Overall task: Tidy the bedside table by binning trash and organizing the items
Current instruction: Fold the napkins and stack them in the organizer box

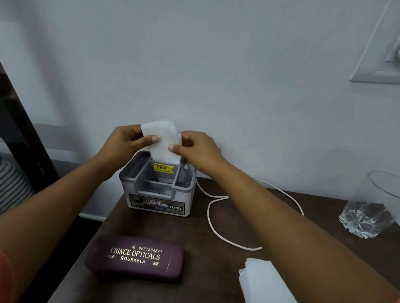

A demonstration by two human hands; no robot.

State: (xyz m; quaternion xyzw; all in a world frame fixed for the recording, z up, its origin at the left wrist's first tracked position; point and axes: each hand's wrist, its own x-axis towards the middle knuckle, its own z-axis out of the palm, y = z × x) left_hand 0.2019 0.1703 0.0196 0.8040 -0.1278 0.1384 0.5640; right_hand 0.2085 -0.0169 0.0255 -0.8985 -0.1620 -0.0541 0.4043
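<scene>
A folded white tissue (pixel 163 139) stands upright with its lower edge inside the back slot of a grey plastic organizer box (pixel 157 199). My left hand (pixel 124 144) pinches the tissue's left edge between thumb and fingers. My right hand (pixel 195 150) pinches its right edge. The box sits at the back left of the dark wooden bedside table (pixel 209 280), close to the wall. A yellow price sticker shows inside the box.
A maroon spectacle case (pixel 135 257) lies near the table's front left. A white cable (pixel 216 220) loops across the middle. A stack of white tissues (pixel 265 293) lies front right. A clear glass (pixel 375 209) stands at the right. Striped bedding is at left.
</scene>
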